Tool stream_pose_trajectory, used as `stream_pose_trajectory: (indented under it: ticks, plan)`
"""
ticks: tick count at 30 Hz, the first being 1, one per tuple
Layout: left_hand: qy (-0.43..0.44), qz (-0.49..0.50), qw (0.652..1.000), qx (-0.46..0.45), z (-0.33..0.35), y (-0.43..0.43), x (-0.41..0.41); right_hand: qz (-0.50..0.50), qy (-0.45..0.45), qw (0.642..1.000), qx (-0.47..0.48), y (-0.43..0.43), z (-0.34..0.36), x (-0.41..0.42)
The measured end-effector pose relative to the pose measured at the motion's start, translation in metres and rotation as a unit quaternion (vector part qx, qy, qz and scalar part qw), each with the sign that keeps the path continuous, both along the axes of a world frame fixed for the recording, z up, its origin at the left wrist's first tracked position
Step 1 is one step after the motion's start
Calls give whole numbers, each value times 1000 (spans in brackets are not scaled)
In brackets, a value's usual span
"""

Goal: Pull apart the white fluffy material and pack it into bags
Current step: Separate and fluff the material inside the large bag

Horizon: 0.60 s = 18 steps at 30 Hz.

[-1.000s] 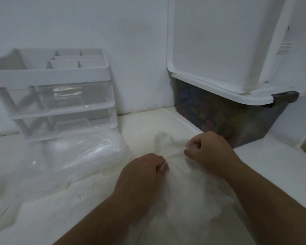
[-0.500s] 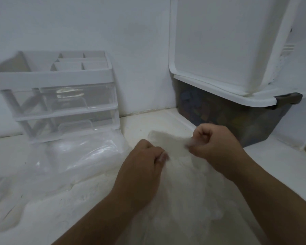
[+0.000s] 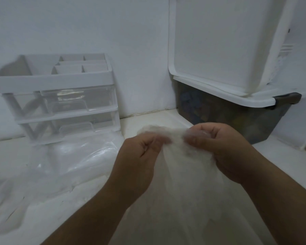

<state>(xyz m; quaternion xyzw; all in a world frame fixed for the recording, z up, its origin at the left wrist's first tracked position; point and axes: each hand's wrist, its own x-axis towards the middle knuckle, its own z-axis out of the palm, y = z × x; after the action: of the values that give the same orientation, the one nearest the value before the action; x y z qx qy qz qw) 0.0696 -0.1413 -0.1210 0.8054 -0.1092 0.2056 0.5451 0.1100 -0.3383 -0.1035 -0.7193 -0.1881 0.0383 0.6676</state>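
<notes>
A mass of white fluffy material (image 3: 184, 188) hangs between my two forearms, down to the bottom edge of the head view. My left hand (image 3: 140, 160) grips its upper left edge with curled fingers. My right hand (image 3: 219, 149) grips the upper right edge, and a thin wisp is stretched between the two fists. Clear plastic bags (image 3: 60, 161) lie crumpled on the white surface to the left of my left hand.
A white organizer with clear drawers (image 3: 60, 99) stands at the back left against the wall. A dark storage bin (image 3: 237, 121) sits at the back right, its white lid (image 3: 219, 41) propped upright on it. White walls close the back.
Both hands have lifted the top of the fluffy material off the surface and drawn slightly apart, stretching a thin strand between them.
</notes>
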Motion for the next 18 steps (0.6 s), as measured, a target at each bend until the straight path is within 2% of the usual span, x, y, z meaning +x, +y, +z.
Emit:
stream_pose_trajectory:
  ticks: [3,7,13,16,18]
  plan:
    - [-3,26,999,-32,3,1,0,-41,-9,999,12,0,0,1]
    - [5,41,999,-30,7,2,0,-96,-10,995,18,2,1,1]
    - [16,41,995,-85,11,3,-1,-82,-20,996,22,6,2,-3]
    - [0,54,996,-76,17,9,1,-75,-12,996,51,8,6,-5]
    - [-17,65,996,-64,26,17,1,-62,-4,998,29,13,14,-5]
